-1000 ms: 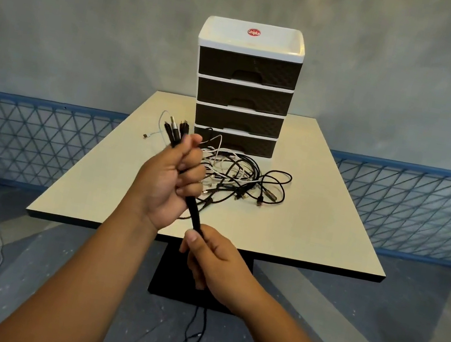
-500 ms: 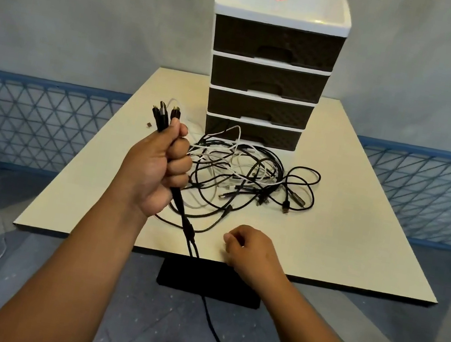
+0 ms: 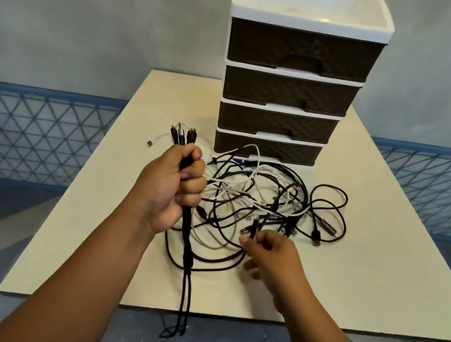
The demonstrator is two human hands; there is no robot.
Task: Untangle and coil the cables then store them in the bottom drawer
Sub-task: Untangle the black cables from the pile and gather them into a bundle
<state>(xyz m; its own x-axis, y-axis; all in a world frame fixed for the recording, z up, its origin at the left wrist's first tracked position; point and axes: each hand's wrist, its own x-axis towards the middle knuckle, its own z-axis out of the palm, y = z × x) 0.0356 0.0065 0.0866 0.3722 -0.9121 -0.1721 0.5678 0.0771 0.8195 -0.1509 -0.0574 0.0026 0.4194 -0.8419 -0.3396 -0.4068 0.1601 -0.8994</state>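
Observation:
My left hand (image 3: 172, 191) is shut on a black multi-plug cable (image 3: 186, 257). Its metal-tipped plugs (image 3: 182, 134) stick up above my fist, and its tail hangs down past the table's front edge. A tangle of black and white cables (image 3: 262, 195) lies on the cream table (image 3: 351, 268), in front of the drawer unit. My right hand (image 3: 272, 257) pinches a dark plug (image 3: 251, 229) at the near edge of that tangle. The bottom drawer (image 3: 267, 148) is dark brown and closed.
The white-framed drawer unit (image 3: 308, 19) has several closed drawers and stands at the back of the table. A thin white cable with a small connector (image 3: 150, 143) lies to the left of my fist. A blue lattice fence (image 3: 28, 136) runs behind the table.
My right hand let go of the black cable's lower part and moved up to the tangle, where it now pinches a plug. The view has moved closer to the table.

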